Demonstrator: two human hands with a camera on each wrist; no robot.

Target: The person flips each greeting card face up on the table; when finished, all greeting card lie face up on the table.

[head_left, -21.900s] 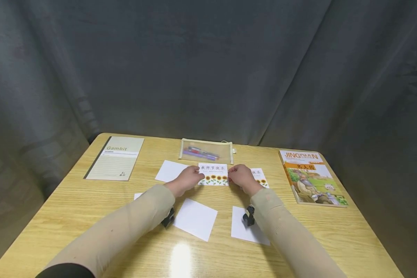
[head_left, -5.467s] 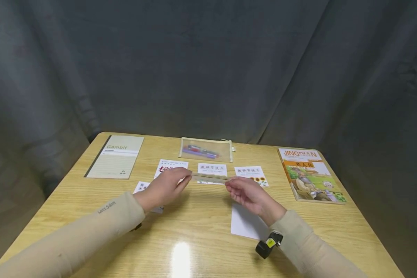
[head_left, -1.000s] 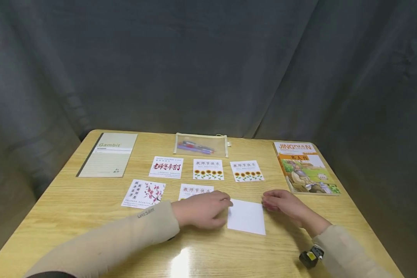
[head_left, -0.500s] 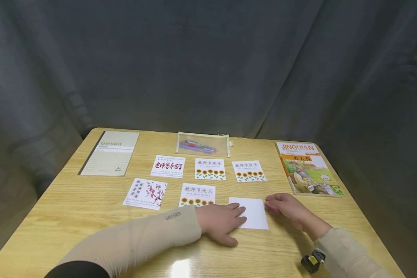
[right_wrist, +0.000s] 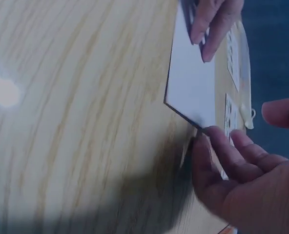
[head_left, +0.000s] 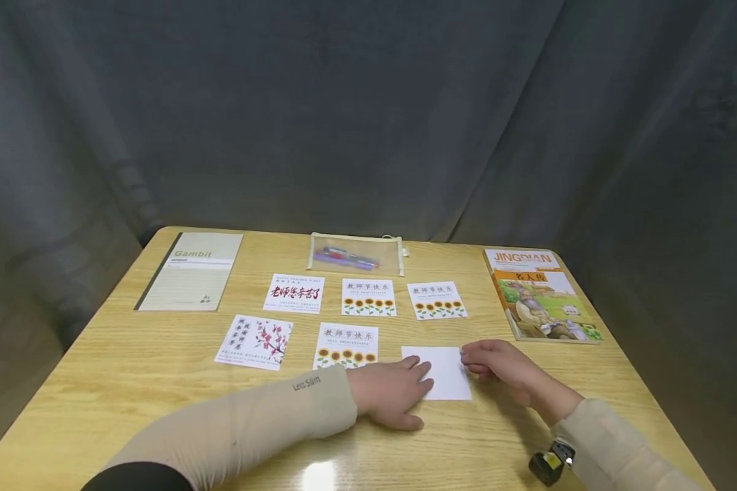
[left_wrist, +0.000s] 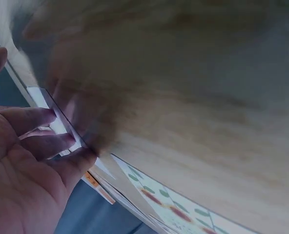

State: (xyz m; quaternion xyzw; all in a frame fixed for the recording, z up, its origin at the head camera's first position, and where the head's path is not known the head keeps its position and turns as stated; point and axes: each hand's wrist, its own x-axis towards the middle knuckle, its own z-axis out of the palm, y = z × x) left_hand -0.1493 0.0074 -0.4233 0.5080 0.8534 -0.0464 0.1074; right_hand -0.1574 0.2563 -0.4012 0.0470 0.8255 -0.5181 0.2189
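Blank white card [head_left: 443, 372], face-down on table [head_left: 129, 368].
L hand [head_left: 389, 392] flat on its edge, fingers straight; R hand [head_left: 491, 361] fingertips touch opposite edge, no grip.

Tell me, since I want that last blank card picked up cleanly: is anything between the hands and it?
Nothing visible. The left hand rests on the blank card at its left edge, and the right hand touches its right edge.

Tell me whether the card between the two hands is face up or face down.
Face down, apparently: the card shows only a plain white side, flat on the table, unlike the printed cards beside it.
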